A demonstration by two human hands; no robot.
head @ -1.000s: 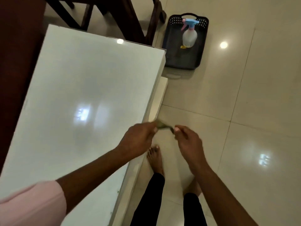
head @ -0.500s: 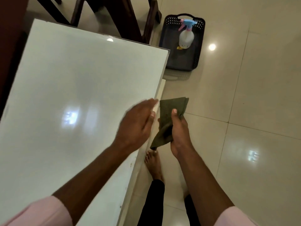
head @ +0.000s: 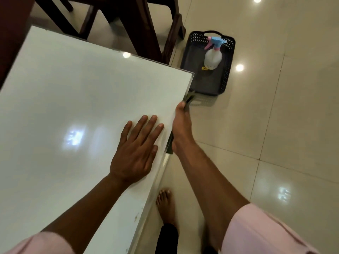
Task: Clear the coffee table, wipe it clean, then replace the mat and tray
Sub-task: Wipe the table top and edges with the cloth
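Note:
The white glossy coffee table [head: 73,107] fills the left of the view, its top bare. My left hand [head: 135,153] lies flat on the top near the right edge, fingers spread. My right hand [head: 180,127] presses a dark green cloth [head: 189,97] against the table's right side edge; only the cloth's ends show above and below the hand. A dark perforated tray [head: 225,77] sits on the floor beyond the table's far right corner, with a white spray bottle [head: 212,57] with a blue and pink trigger inside it.
Dark wooden chair legs [head: 146,30] stand just past the table's far edge. A dark brown surface [head: 11,33] borders the table on the left. Glossy beige floor tiles [head: 275,125] spread to the right. My bare foot [head: 166,204] stands beside the table.
My left hand let go of the cloth and settled flat on the tabletop. My right hand carried the cloth forward and pressed it against the table's side edge.

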